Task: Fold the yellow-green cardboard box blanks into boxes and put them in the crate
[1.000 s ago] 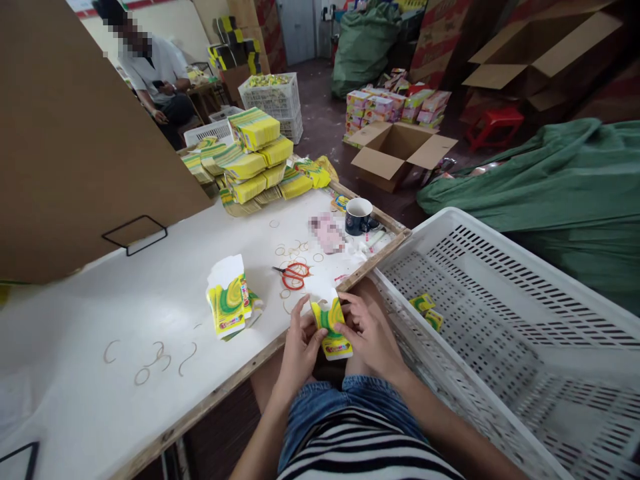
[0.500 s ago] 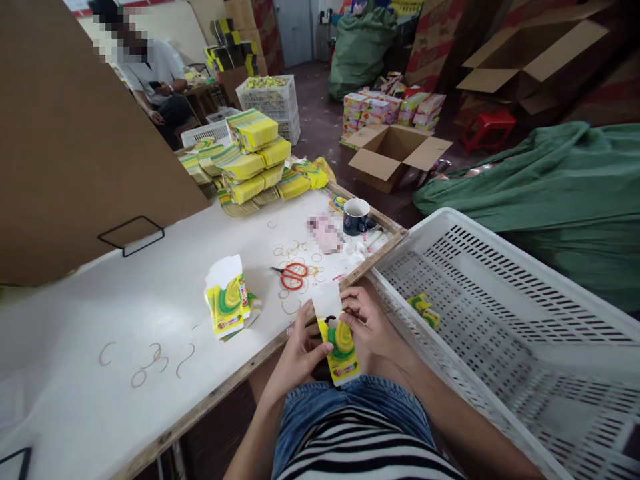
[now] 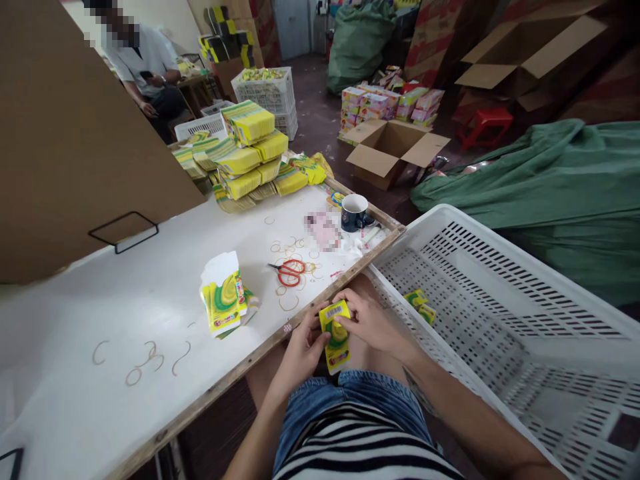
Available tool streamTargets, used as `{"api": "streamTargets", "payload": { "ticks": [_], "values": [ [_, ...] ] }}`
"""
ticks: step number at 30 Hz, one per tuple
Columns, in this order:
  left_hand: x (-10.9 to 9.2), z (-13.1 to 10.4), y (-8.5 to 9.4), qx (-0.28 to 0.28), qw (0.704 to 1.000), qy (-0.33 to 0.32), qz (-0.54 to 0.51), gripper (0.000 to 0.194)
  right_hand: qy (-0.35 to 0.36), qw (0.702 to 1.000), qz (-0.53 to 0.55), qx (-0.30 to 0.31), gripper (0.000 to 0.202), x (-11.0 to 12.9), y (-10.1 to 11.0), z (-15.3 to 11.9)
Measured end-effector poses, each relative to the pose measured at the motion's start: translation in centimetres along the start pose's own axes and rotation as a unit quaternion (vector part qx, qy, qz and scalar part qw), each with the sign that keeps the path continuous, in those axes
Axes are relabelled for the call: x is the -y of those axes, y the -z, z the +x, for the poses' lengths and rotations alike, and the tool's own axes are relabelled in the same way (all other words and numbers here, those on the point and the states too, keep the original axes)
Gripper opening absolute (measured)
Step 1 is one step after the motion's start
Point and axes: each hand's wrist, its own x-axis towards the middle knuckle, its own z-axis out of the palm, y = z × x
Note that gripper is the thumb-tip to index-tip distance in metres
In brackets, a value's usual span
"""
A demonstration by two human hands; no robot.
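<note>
A small yellow-green carton (image 3: 337, 339) is held above my lap, just off the table edge, with a barcode flap folded over at its top. My left hand (image 3: 306, 343) grips its left side, thumb on the front. At the upper right, my right hand (image 3: 363, 319) pinches the carton near the flap. On the white table (image 3: 165, 300) lies a small pile of flat cartons (image 3: 223, 297) with white flaps. Red-handled scissors (image 3: 290, 272) rest among loose rubber bands (image 3: 289, 301).
Stacked carton bundles (image 3: 250, 150) and a mug (image 3: 354, 212) stand farther back on the table. A white crate (image 3: 465, 273) at the right holds a few yellow packs (image 3: 421, 305). A seated person (image 3: 145, 73) is at the upper left.
The carton's white top flap, upright before, is now folded down, showing the barcode panel. My right hand has stayed near its top, and my left hand has shifted slightly.
</note>
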Motion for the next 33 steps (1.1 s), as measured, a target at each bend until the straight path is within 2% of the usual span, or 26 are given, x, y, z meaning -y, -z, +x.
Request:
{"api": "streamTargets", "payload": {
  "ticks": [2, 7, 12, 16, 20, 22, 23, 24, 25, 26, 27, 28, 30, 31, 33],
  "values": [
    [-0.2, 0.0, 0.1, -0.008, 1.000, 0.014, -0.008, 0.053, 0.004, 1.000, -0.030, -0.008, 0.027, 0.3, -0.1, 0.0],
    [-0.1, 0.2, -0.1, -0.011, 0.999, 0.017, -0.025, 0.058, -0.011, 1.000, -0.003, 0.012, 0.037, 0.3, -0.5, 0.0],
    [-0.3, 0.6, -0.1, -0.032, 0.999, 0.012, -0.039, 0.053, -0.005, 0.999, -0.040, -0.014, 0.038, -0.3, -0.2, 0.2],
    [-0.7, 0.9, 0.0, -0.038, 0.997, 0.013, -0.069, 0.051, 0.050, 0.997, 0.063, 0.001, 0.030, -1.8, 0.1, 0.3],
    [0.1, 1.1, -1.1, -0.034, 0.998, 0.000, -0.047, 0.047, 0.035, 0.970, 0.240, -0.001, 0.025, -2.7, -0.7, 0.1],
    [0.1, 0.8, -1.5, -0.045, 0.998, -0.044, 0.016, 0.043, 0.033, 0.970, 0.240, -0.015, 0.022, -2.6, -0.3, -0.5],
    [-0.2, 0.4, -1.4, -0.062, 0.992, -0.079, 0.075, 0.041, 0.036, 0.978, 0.203, -0.046, 0.020, -2.6, 0.4, -1.0],
    [-0.7, 0.0, -1.0, -0.091, 0.977, -0.120, 0.149, 0.040, 0.040, 0.985, 0.143, -0.088, 0.019, -2.6, 1.3, -1.5],
    [-1.5, -0.5, -0.3, -0.130, 0.950, -0.161, 0.232, 0.040, 0.046, 0.982, 0.064, -0.172, 0.019, -2.8, 2.5, -2.0],
    [-2.4, -1.1, 0.7, -0.176, 0.911, -0.196, 0.317, 0.041, 0.048, 0.961, -0.037, -0.271, 0.021, -3.2, 3.8, -2.4],
    [-3.3, -1.8, 2.1, -0.225, 0.865, -0.219, 0.391, 0.044, 0.045, 0.931, -0.133, -0.336, 0.025, -3.6, 5.0, -2.7],
    [-4.1, -2.4, 3.6, -0.268, 0.820, -0.224, 0.454, 0.049, 0.045, 0.908, -0.196, -0.367, 0.033, -4.2, 6.0, -2.7],
    [-5.0, -3.5, 6.9, -0.331, 0.748, -0.184, 0.546, 0.062, 0.052, 0.898, -0.234, -0.370, 0.040, -5.3, 6.7, -2.5],
    [-5.1, -4.0, 8.4, -0.335, 0.733, -0.146, 0.573, 0.063, 0.055, 0.907, -0.221, -0.354, 0.041, -5.6, 6.5, -2.2],
    [-4.6, -4.5, 10.7, -0.313, 0.736, -0.090, 0.593, 0.047, 0.049, 0.940, -0.147, -0.303, 0.039, -5.4, 4.7, -1.6]
  ]
}}
